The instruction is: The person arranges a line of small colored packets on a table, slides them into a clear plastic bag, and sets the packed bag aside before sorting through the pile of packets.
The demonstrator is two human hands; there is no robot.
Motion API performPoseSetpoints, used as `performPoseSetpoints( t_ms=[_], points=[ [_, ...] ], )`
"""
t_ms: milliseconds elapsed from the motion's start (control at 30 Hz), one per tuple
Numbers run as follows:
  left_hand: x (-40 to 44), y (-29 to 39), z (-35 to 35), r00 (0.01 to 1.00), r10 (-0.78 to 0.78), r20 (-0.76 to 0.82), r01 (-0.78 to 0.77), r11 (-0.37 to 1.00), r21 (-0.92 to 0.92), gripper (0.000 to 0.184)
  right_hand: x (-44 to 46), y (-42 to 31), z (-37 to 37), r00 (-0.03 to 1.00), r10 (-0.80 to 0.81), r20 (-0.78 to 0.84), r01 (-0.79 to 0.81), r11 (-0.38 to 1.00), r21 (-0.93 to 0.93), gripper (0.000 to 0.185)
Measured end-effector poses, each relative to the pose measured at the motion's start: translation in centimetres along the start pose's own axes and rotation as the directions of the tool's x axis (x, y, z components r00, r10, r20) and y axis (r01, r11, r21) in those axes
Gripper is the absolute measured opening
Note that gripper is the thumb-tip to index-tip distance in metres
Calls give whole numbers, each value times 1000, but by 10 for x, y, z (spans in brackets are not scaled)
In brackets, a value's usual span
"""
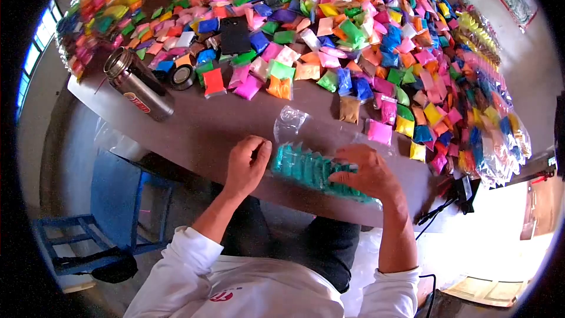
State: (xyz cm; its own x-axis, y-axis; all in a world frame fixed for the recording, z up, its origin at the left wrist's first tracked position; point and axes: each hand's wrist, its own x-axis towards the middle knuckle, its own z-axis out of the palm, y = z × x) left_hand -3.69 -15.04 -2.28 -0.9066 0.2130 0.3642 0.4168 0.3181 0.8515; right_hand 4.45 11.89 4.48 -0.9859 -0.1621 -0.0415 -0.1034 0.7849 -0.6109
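Observation:
A row of small teal packets (306, 165) in clear wrapping stands close together near the table's front edge. My right hand (374, 174) reaches over the right part of this row, thumb on the near side and fingers on the far side, gripping packets between them. Just off the row's left end is my left hand (248, 165), its fingers curled in with the thumb against them; whatever they may hold is hidden. Behind the row's left end lies a crumpled clear plastic bag (291, 121).
A large heap of colourful packets (353, 29) covers the far side of the table (200, 126). An uncapped steel flask (138, 85), its round lid (182, 76) and a black flat object (235, 35) are at the left. A blue stool (115, 200) stands below left.

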Motion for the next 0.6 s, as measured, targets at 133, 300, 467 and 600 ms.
performPoseSetpoints(
  t_ms=[133, 300, 467, 600],
  points=[
    [-1, -5, 1, 1000, 4, 11, -4, 1000, -9, 14, 13, -34, 1, 997, 72, -38, -75, 995, -66, 64],
    [0, 0, 0, 1000, -5, 13, 4, 999, 36, 14, 34, -38, 30, 992, -91, -92, 95, 995, 42, 66],
    [0, -1, -1, 1000, -14, 25, 15, 999, -30, 16, 40, -42, 36, 996, -69, 62, 72, 997, -38, 65],
    [-1, -3, -1, 999, -21, 45, 21, 1000, -8, 17, 45, -50, 43, 1000, 3, 8, -2, 999, -53, 61]
  ],
)
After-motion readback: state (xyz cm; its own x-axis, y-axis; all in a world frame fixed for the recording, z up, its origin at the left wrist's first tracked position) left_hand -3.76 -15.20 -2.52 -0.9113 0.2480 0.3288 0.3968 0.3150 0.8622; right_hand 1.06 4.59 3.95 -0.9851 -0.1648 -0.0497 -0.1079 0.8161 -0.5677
